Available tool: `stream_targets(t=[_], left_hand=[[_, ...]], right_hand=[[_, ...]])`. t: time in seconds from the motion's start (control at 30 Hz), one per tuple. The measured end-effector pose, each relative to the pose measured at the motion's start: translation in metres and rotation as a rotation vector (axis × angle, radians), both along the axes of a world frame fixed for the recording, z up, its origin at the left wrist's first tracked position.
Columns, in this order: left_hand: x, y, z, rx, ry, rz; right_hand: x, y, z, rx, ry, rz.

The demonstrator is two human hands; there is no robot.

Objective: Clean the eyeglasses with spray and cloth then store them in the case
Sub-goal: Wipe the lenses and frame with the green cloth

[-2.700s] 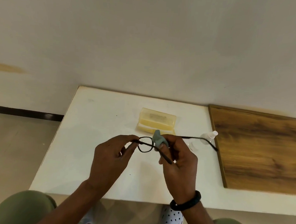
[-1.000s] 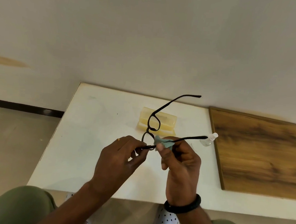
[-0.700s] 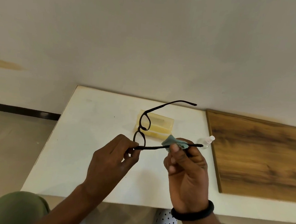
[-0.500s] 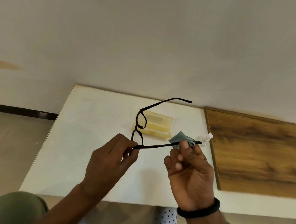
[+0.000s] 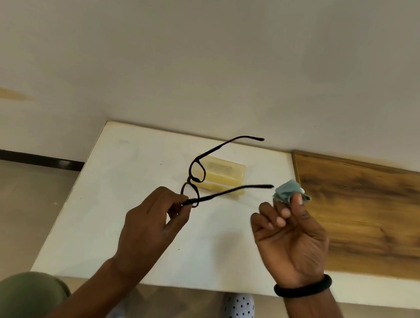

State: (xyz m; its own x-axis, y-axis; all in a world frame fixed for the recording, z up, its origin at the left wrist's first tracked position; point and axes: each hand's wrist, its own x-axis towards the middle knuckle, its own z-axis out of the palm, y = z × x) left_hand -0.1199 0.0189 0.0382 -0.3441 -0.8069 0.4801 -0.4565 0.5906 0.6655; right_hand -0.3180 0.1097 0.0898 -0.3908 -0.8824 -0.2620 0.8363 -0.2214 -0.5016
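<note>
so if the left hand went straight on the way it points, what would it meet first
Likely the yellow eyeglass case: the left hand, pinching the eyeglasses, points forward and rightward at it. Depth is unclear; the hand looks raised, so it might pass above.

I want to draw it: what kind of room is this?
Likely a plain indoor room, maybe home or office: a white table against a bare wall, a wood-grain panel at its right, smooth floor.

white table point(image 5: 124, 227), yellow case point(image 5: 225, 170), wooden board point(image 5: 361, 214)
</note>
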Motion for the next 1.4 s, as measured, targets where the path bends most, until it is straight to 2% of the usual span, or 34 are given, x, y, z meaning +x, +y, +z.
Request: stream_targets(t=[0.1,0.23,0.33,0.4,0.67,0.87,1.07,1.13,1.2,1.3,1.4], left_hand=[[0.004,-0.003,0.007,0.074,0.067,0.042],[0.003,-0.003,0.015,0.150,0.125,0.071],[0.003,-0.003,0.013,0.176,0.123,0.070],[0.002,-0.001,0.012,0.166,0.104,0.056],[-0.004,0.011,0.003,0.013,0.047,-0.029],[-0.008,0.019,-0.002,-0.176,-0.112,-0.069],[-0.009,0.027,0.001,-0.256,-0.099,-0.152],[-0.007,0.027,0.004,-0.192,-0.073,-0.212],[-0.003,0.027,0.012,-0.040,-0.006,-0.212],[0.008,0.025,0.025,0.198,0.174,-0.046],[0.021,0.016,0.032,0.430,0.255,0.127]], right_hand=[[-0.006,0.001,-0.005,0.023,0.148,0.029],[0.013,-0.001,-0.016,0.070,0.437,0.160],[0.032,-0.004,-0.019,0.125,0.694,0.238],[0.041,-0.006,-0.022,0.139,0.783,0.268],[0.058,-0.010,-0.029,0.208,0.962,0.159],[0.069,-0.007,-0.033,0.238,0.912,0.014],[0.067,-0.002,-0.026,0.204,0.948,-0.059],[0.061,0.000,-0.019,0.193,0.949,-0.042],[0.055,0.004,-0.012,0.174,0.961,0.012],[0.051,0.016,-0.004,0.117,0.983,0.141],[0.050,0.031,0.001,0.083,0.960,0.268]])
